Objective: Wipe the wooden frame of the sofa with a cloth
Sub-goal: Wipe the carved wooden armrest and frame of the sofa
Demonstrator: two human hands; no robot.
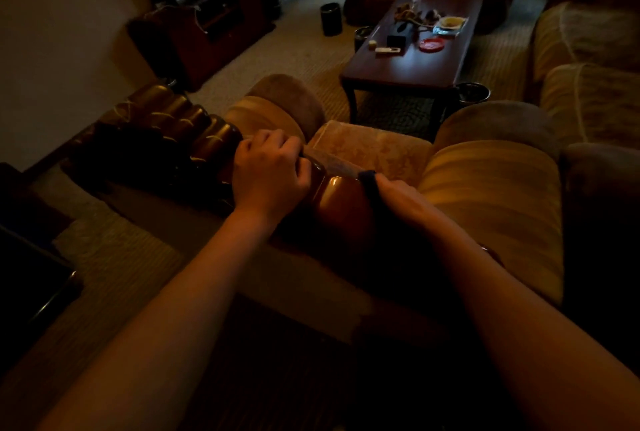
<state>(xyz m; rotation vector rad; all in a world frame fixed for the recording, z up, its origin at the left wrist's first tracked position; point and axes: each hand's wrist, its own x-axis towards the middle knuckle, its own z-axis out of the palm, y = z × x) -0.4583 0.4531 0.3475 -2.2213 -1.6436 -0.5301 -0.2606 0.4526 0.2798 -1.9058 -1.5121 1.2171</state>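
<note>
Sofa woodwork, a glossy carved wooden frame, runs across the top of the sofa's back in the middle of the head view, dimly lit, with the seat cushion beyond it. On its polished crest lies a dark cloth, which the right hand presses down; how its fingers lie is hard to make out in the gloom, so I cannot tell whether they grip the cloth. Left of it, the left hand has its fingers curled over the frame's top edge, clasping the wood. Striped padded armrests flank the seat. Farther off stands a dark bench carrying a red dish and small clutter.
</note>
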